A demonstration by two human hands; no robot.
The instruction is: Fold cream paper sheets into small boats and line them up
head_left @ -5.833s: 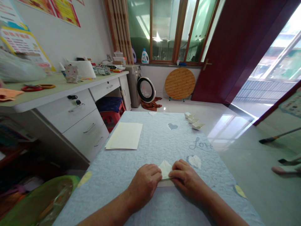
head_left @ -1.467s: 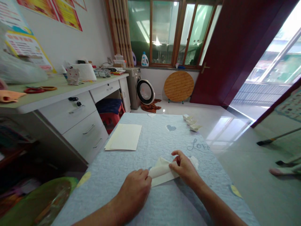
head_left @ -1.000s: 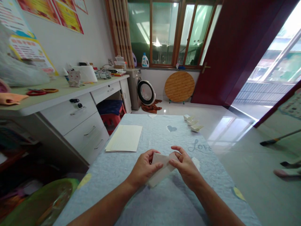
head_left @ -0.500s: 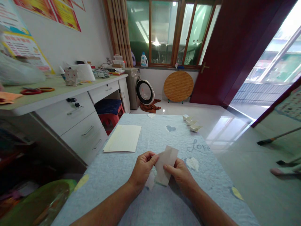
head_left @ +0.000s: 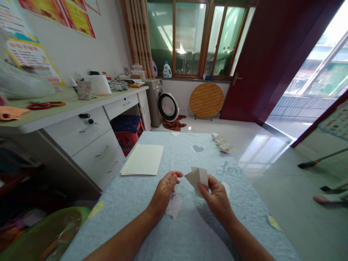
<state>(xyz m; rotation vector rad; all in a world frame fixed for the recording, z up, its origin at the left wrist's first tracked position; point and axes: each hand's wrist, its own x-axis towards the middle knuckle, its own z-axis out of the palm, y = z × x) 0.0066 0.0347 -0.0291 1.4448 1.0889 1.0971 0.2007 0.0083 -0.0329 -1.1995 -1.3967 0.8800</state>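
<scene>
A small folded sheet of pale paper (head_left: 198, 179) is held up over the cloth-covered table (head_left: 136, 217). My right hand (head_left: 217, 192) pinches its right side, thumb in front and fingers behind. Just left of the paper is my left hand (head_left: 165, 188), apart from it, with its fingers curled and the thumb near the index finger; nothing shows between them. A stack of cream paper (head_left: 143, 159) lies on the table's left part. Several small folded paper pieces (head_left: 225, 148) stand in a row at the far right corner.
On the left, a long desk (head_left: 73, 103) holds red-handled scissors (head_left: 40, 105) and a white roll (head_left: 99, 85). A green basin (head_left: 40, 232) sits at the lower left. A round wooden board (head_left: 206, 100) leans on the far wall.
My left hand has let go of the paper and moved slightly left. The paper, now in my right hand alone, looks turned and folded smaller, with a point toward the left.
</scene>
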